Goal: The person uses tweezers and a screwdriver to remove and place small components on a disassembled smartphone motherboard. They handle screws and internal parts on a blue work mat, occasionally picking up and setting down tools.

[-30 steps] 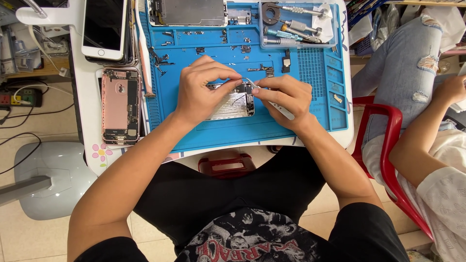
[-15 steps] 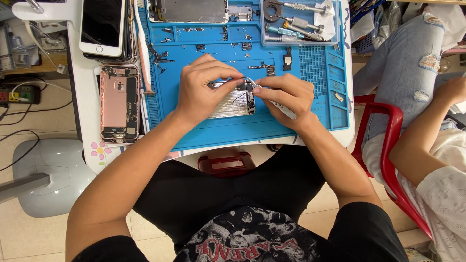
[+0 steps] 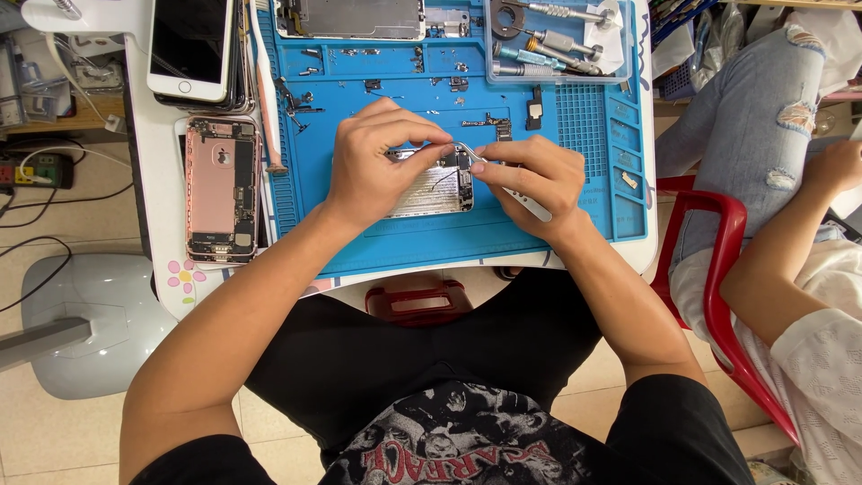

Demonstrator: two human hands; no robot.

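Phones lie at the worktop's left edge: a white phone (image 3: 190,47) face up, a stripped pink phone shell (image 3: 221,189) below it. On the blue mat (image 3: 575,224), the left hand (image 3: 373,166) pinches the opened phone chassis (image 3: 433,184) steady; the right hand (image 3: 530,180) grips tweezers (image 3: 503,184) at its top end. Loose parts already removed lie scattered toward the far edge, so disassembly looks well along, though the chassis still carries components.
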